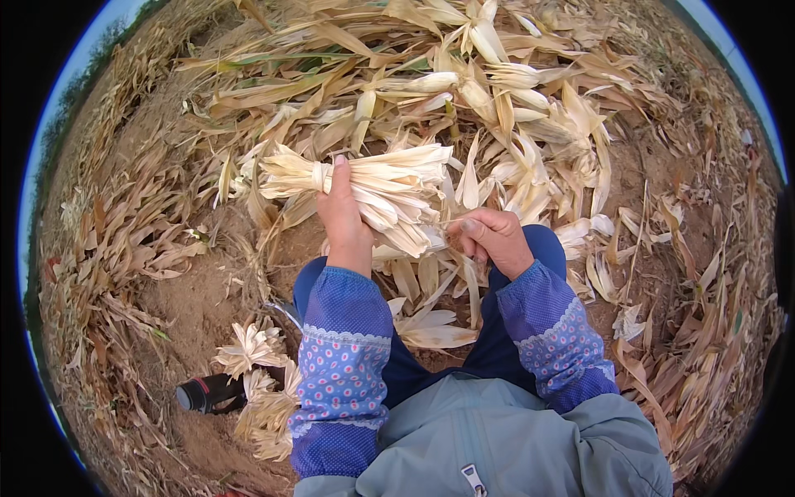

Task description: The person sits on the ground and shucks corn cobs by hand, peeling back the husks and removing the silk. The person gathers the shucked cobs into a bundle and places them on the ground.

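My left hand grips a bundle of dry, pale corn husks, its thumb lying across the top. A narrow band of husk circles the bundle just left of the thumb. The husks fan out loosely toward the right. Close to that fanned end, my right hand has thumb and fingers pinched together on what looks like a thin strand. Whether this strand belongs to the bundle cannot be made out. Both hands are above my knees, and loose husks lie on the ground between my legs.
Ahead lies a heap of corn husks, leaves and stalks. Several tied husk bundles rest at my left side, beside a black bottle-like object. Dry leaves litter the brown soil around me.
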{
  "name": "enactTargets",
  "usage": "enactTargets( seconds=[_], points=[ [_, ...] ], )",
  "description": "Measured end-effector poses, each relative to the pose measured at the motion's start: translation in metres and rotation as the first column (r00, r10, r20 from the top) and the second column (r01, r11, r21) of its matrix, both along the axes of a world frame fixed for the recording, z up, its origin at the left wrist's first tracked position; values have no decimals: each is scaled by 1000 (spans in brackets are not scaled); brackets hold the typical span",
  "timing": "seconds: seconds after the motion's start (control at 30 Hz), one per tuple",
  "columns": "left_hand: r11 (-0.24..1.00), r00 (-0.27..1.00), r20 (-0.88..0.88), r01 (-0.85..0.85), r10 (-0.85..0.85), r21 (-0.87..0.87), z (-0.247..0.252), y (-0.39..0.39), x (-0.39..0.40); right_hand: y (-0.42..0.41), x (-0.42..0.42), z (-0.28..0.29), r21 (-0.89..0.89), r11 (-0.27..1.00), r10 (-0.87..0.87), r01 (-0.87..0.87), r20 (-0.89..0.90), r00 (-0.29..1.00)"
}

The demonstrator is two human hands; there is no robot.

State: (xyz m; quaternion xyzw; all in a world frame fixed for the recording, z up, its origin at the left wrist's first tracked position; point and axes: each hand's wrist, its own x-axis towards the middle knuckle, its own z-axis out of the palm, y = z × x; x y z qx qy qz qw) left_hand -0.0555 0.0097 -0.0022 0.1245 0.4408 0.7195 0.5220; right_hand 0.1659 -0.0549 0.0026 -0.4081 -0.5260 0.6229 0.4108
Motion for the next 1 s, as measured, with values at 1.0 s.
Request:
enactTargets(
  seconds=[1.0],
  points=[
    [948,937,146,307,-316,79,13,-7,10,39,23,-22,-10,881,-456,474,-288,842]
  ],
)
